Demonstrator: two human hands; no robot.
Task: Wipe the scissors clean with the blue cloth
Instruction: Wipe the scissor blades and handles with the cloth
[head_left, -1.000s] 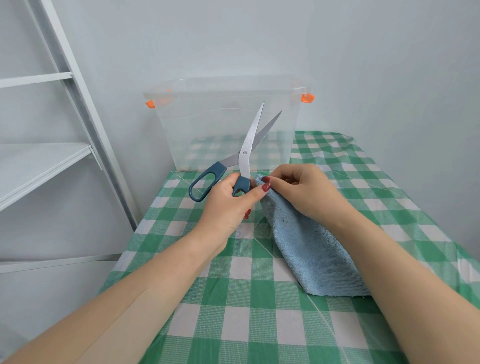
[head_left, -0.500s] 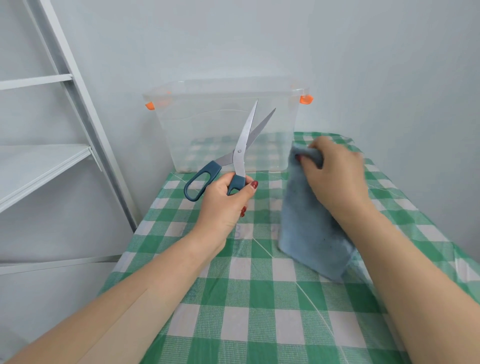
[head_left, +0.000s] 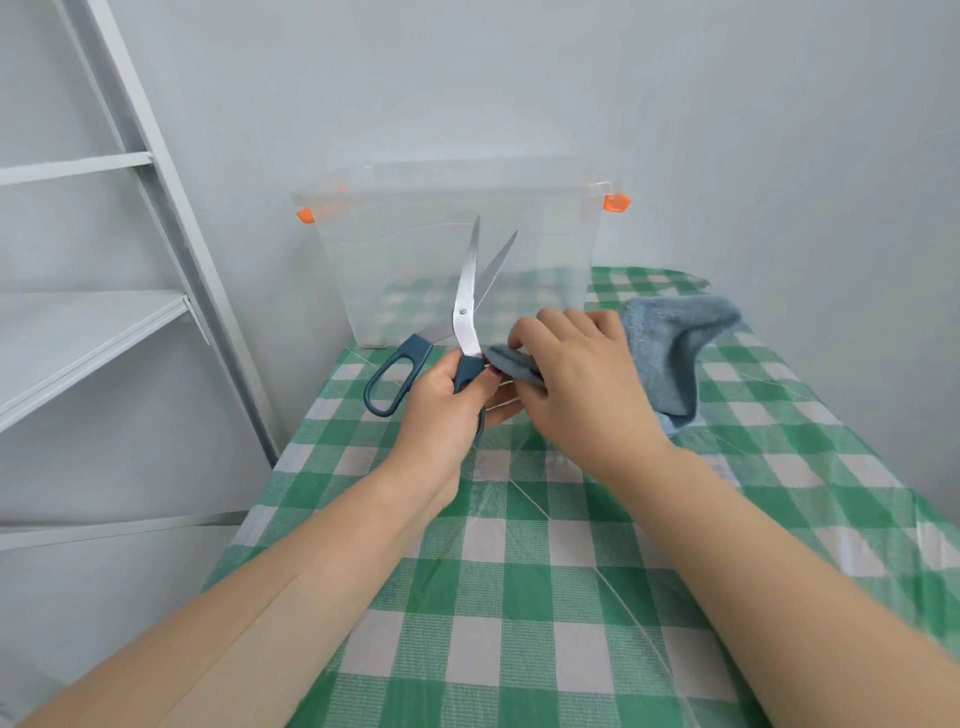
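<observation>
The fingers of the right hand (head_left: 587, 389) pinch a folded edge of the blue cloth (head_left: 670, 348), curled over it with the thumb hidden beneath, and that fold now sits against the base of the nearer blade, just above the handle. Half a second ago this hand was well apart from the scissors (head_left: 464, 312), off to the right with the cloth hanging from it; now it is back at the metal, so a fresh wiping stroke seems about to start at the bottom of the blade. Just beside it, the fingers of the left hand (head_left: 441, 400) are wrapped round the lower handle loop and grip it, while the other loop sticks out free to the left. The scissors stand almost upright in that grip, blades parted and tips pointing up and away, much as they stood a moment ago. The rest of the cloth trails out to the right of the right-hand fingers, bunched and lifted, its far end near the green checked surface (head_left: 519, 571). Beyond the blade tips a clear box (head_left: 545, 234) with orange clips stands against the wall, and a white shelf frame (head_left: 78, 332) stands far left. With open edges close to the cloth-hand fingers, the stroke probably wants to run along the flat of the blade towards the tip.
</observation>
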